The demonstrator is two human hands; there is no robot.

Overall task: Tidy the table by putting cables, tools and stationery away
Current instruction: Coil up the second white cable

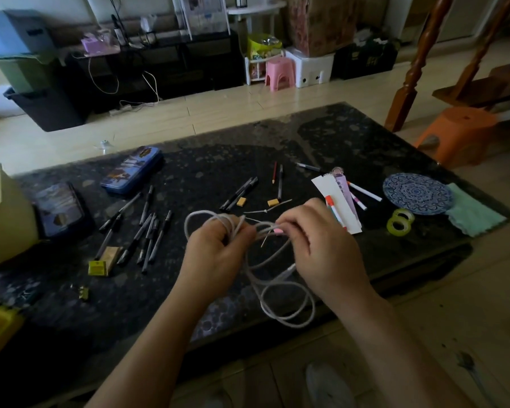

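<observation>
white cable [281, 318] held up over the near edge of the surface [248, 160], left hand [218, 254] fingers curled round the gathered loops, right hand [321, 245] fingers pinching the strand just beside, slack hangs below both, so next wrap probably feeds right-to-left

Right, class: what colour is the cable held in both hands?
White: the cable shows best in the head view.

Dark speckled stone table [336, 142], glossy top. Left half: flat blue printed pencil tin [132, 170] and loose black pens [147, 231] (fanned out, some overlapping). Right end: round blue patterned coaster [417, 193], two translucent yellow-green tape rolls [399, 220], crumpled mint-green cloth [474, 214] just beside the coaster.
</observation>
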